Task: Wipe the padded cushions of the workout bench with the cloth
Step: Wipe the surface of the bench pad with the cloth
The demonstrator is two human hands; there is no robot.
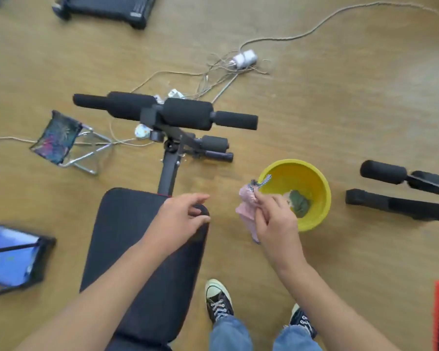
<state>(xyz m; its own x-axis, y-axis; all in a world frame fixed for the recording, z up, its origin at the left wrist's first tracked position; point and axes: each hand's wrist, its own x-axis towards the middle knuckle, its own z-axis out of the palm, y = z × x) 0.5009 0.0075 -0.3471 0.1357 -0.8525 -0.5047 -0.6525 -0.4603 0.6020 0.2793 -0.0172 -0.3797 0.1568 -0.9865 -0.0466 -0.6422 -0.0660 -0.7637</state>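
Pink cloth (246,209), yellow bowl (319,191), black cushion (127,229)

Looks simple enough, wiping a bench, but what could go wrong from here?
The yellow bowl sits on the floor close to the person's shoes; a step could knock it over. Loose cables trail across the floor beyond the bench, a trip hazard. The pink cloth in the right hand hangs beside the seat cushion, possibly dripping on the wood.
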